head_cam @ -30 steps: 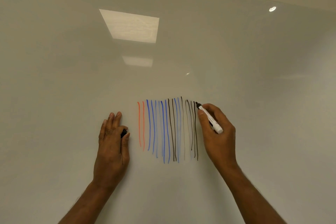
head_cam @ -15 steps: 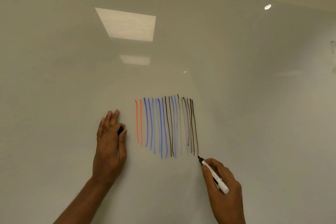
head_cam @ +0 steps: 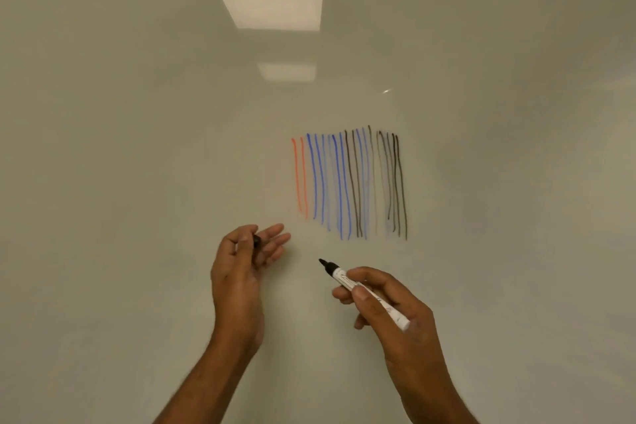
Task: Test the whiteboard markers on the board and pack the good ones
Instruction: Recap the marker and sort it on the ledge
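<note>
The right hand [head_cam: 392,306] grips an uncapped black marker [head_cam: 364,293] (tip aimed up-left) below the red, blue and black test lines [head_cam: 349,184] on the whiteboard [head_cam: 137,148]; the left hand [head_cam: 241,272] pinches its black cap [head_cam: 256,240].

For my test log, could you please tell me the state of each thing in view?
Marker: uncapped, tip off the board, held in right hand.
Cap: off, pinched in left hand.
Whiteboard: marked with red, blue and black test strokes.
</note>
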Tool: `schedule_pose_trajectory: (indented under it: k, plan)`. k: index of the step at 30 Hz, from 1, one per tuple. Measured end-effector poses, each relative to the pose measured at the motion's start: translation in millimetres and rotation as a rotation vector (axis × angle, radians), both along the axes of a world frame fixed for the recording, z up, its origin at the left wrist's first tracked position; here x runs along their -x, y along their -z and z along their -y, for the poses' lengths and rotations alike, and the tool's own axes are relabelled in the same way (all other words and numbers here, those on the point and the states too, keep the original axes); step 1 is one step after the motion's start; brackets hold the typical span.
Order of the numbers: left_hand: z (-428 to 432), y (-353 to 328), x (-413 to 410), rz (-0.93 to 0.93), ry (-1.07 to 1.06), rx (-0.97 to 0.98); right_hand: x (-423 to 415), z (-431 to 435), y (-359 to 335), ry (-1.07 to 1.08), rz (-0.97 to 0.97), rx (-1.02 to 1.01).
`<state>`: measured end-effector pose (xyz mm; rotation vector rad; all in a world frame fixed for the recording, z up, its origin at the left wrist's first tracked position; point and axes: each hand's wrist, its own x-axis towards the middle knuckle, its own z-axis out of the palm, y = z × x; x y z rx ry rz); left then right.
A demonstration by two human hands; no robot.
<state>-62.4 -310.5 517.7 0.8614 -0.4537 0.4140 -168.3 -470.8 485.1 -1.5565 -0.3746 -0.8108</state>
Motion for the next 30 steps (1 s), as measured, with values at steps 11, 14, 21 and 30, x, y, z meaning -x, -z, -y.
schedule_pose_trajectory:
  k: [11, 14, 21, 30]
  plan:
    - [-20, 30, 33, -0.175, 0.332, 0.04, -11, -59, 10, -0.114, -0.073, 0.042]
    - [-26, 35, 38, -0.181, 0.338, 0.007, -15, -67, 15, -0.121, -0.079, 0.016]
    - [-40, 55, 37, -0.232, 0.323, 0.044, -17, -83, 22, -0.151, -0.056, -0.002]
    - [-79, 109, 23, -0.376, 0.265, 0.028, -39, -118, 74, -0.197, -0.25, -0.029]
